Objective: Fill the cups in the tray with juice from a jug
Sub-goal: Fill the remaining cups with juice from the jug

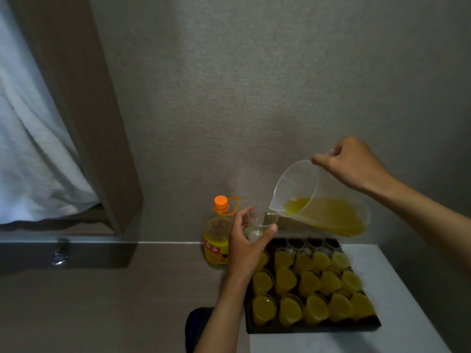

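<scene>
**Juice is about to tip into a cup held in the air**

Nearest to us, a dark blue soft thing (196, 324) lies at the near edge of the brown worktop (102, 301); I cannot tell what it is. Just beside it, on a white worktop (397, 301), sits the flat black tray (313, 328). It is packed with small clear plastic cups of yellow juice (288, 308), standing in rows and touching each other. A few clear empty cups (295, 242) wait in the far row.

The left hand (246, 248) curls its fingers and thumb round one small clear plastic cup (261, 220), held up above the far left corner of the tray. It looks almost empty. The right hand (353, 163) grips the handle of the big clear plastic jug (318, 200), tilted so its spout sits right at the cup's rim. Orange-yellow juice has pooled near the spout.

What could go wrong? The cup is thin and bendy, so a tight squeeze could push juice out. The jug mouth is wide and the cup is small, so a fast tip could overfill it or splash the hand and tray. Setting a full cup into that crowded row could bump the others.

A tall yellow juice bottle with an orange cap (218, 238) stands by the wall, behind the left hand.
</scene>
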A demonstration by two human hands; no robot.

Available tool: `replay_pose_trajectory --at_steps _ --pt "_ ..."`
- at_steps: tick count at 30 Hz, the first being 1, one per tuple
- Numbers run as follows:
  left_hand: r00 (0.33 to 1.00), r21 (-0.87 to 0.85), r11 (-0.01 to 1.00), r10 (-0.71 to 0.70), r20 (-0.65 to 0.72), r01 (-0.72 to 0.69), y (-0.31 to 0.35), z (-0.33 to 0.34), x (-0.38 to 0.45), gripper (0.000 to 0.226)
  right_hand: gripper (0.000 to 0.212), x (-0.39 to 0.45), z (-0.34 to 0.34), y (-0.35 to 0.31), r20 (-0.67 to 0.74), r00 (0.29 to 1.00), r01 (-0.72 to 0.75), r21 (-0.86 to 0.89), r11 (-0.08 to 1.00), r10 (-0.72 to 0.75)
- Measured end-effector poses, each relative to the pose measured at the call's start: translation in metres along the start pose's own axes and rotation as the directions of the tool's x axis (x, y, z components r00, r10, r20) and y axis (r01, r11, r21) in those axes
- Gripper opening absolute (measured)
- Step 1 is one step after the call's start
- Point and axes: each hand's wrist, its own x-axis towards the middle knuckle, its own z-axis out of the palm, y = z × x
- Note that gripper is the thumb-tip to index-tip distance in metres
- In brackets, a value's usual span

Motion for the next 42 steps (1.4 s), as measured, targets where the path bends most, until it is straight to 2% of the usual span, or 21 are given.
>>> replay_pose_trajectory --at_steps 7,18,26,42 --pt "1.0 -0.01 1.0 0.001 0.001 -0.001 0.0 0.001 -0.001 0.057 0.051 0.001 0.003 -0.008 0.01 1.0 0.019 -0.08 0.997 -0.018" --pt "0.999 -0.017 1.0 0.007 -0.031 -0.008 -0.004 0.0 -0.007 0.056 0.052 0.002 -0.001 -0.012 0.01 0.999 0.036 -0.082 0.996 -0.035" --pt "0.999 -0.009 1.0 -0.018 -0.03 0.017 -0.005 0.001 -0.008 0.055 0.044 0.005 -0.007 -0.017 0.009 0.999 0.042 -0.098 0.994 -0.041" --pt "0.998 -0.027 0.998 -0.053 -0.031 0.052 -0.007 0.0 -0.008 0.055 0.047 0.006 -0.012 -0.026 0.001 0.999 0.045 -0.103 0.994 -0.045"
